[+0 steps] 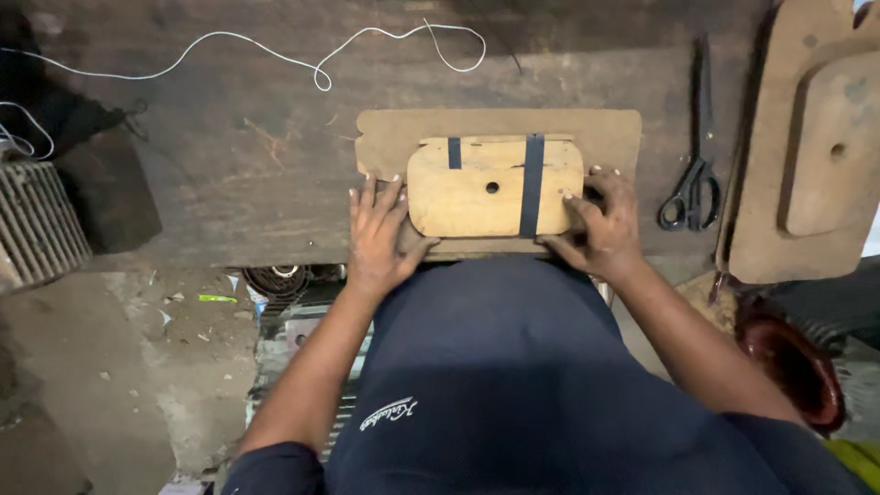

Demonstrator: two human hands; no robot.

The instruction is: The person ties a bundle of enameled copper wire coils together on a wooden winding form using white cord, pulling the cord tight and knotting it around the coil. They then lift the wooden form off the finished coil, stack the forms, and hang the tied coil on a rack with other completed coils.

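A rounded wooden block (493, 188), pierced by a small hole at its middle and crossed by two dark bands, is steadied from both sides at the near edge of a dark wooden workbench (247, 174). The left hand (378, 240) is laid flat with its fingers spread against the block's left end, the thumb tucked under the near edge; nothing is clasped by it. The right hand (603, 229) is curled around the block's right end, and its fingertips are partly hidden behind the wood, so the firmness of that grip cannot be told. The block is set upon a flat brown board (605, 137), whose near edge is covered by the block and hands. Black scissors (697, 174) are laid near the bench's right edge, closed, handles toward the person. Beyond them, wooden forms (807, 156) are stacked and cut off by the frame at the right. A white cord (275, 55) is trailed along the far edge. A ribbed grey object (37, 220) is cropped at the left, its kind unclear.
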